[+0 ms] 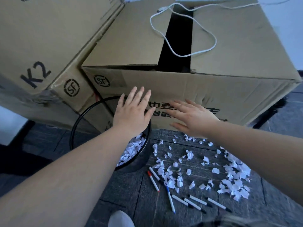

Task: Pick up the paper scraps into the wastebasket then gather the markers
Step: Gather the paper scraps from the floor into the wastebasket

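Note:
White paper scraps (229,177) lie scattered over the dark floor, thickest at the right. A black round wastebasket (91,110) stands at the left and holds a heap of scraps (132,149). My left hand (132,112) hovers above the basket, fingers spread, holding nothing. My right hand (193,118) is stretched out flat to its right, above the far scraps, also holding nothing. Several white markers (195,202) with black, red and blue caps lie on the floor in front of the scraps.
A big cardboard box (213,89) with open flaps and a white cord (180,46) on top stands just behind the hands. More cardboard boxes (41,46) are stacked at the left. A shoe tip (120,218) shows at the bottom edge.

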